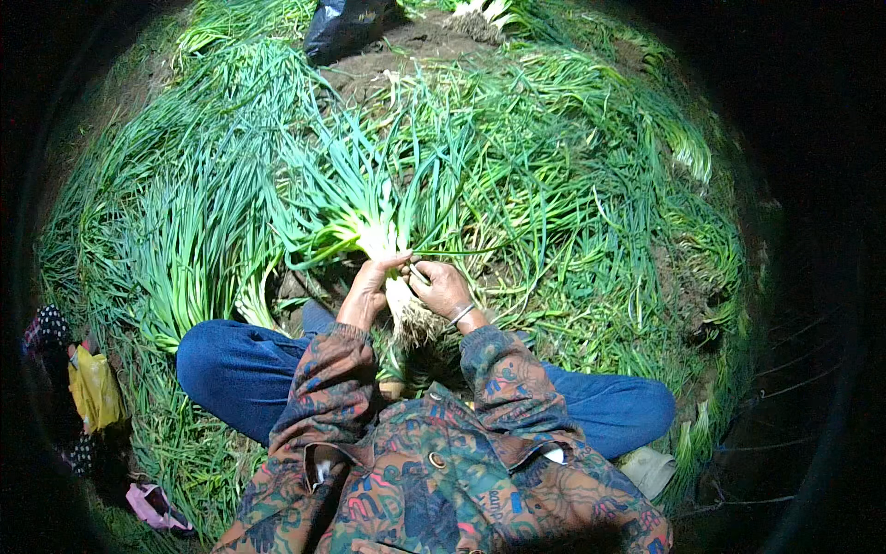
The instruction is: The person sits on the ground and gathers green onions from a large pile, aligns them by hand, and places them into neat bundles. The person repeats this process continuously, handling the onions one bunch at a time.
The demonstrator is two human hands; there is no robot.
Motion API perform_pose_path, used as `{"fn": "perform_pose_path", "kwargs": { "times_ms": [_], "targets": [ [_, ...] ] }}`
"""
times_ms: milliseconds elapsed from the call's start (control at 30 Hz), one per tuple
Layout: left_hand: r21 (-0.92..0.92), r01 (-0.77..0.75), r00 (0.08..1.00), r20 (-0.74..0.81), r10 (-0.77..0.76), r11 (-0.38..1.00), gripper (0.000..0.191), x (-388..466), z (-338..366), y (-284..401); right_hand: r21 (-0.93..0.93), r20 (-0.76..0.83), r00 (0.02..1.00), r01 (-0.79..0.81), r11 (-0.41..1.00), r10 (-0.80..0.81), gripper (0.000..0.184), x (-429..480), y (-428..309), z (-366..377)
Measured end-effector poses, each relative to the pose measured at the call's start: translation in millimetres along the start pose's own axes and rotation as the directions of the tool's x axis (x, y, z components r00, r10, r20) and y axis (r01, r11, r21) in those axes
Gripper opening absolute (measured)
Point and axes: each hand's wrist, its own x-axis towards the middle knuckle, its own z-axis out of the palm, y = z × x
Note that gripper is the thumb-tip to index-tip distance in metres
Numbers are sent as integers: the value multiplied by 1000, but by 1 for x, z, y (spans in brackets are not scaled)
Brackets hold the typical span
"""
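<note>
My left hand (367,287) is closed around a bunch of green onions (377,232) in front of my lap. The bunch's green leaves fan out away from me, and its pale stems end in tangled roots (419,322) towards me. At the bunch's right side, my right hand (443,287) pinches a thin pale stalk (419,273) between thumb and fingers. A metal bangle (462,315) circles the right wrist. Left of my hands, more green onions (183,270) lie in a thick row, stems towards my knee.
Loose green onions (554,159) cover the ground ahead and to the right. A black plastic bag (339,31) and a soil-clotted clump (477,24) are at the far side. At left are a yellow bag (97,388), dotted cloth (52,325) and a pink item (158,509). Strings run through the dark right side.
</note>
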Motion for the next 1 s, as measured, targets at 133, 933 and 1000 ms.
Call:
{"fn": "perform_pose_path", "kwargs": {
  "times_ms": [133,933,1000],
  "targets": [
    [132,44,999,-4,-44,990,19,3,-4,-4,-103,-47,999,10,995,-15,20,-21,23,3],
    [87,-92,980,-171,106,992,16,11,-18,18,-514,-368,567,-785,347,737,20,-105,102,-93],
    [117,-87,977,-184,108,989,15,10,-15,11,-478,-295,723,-678,559,625,32,-105,105,-93]
  ]
}}
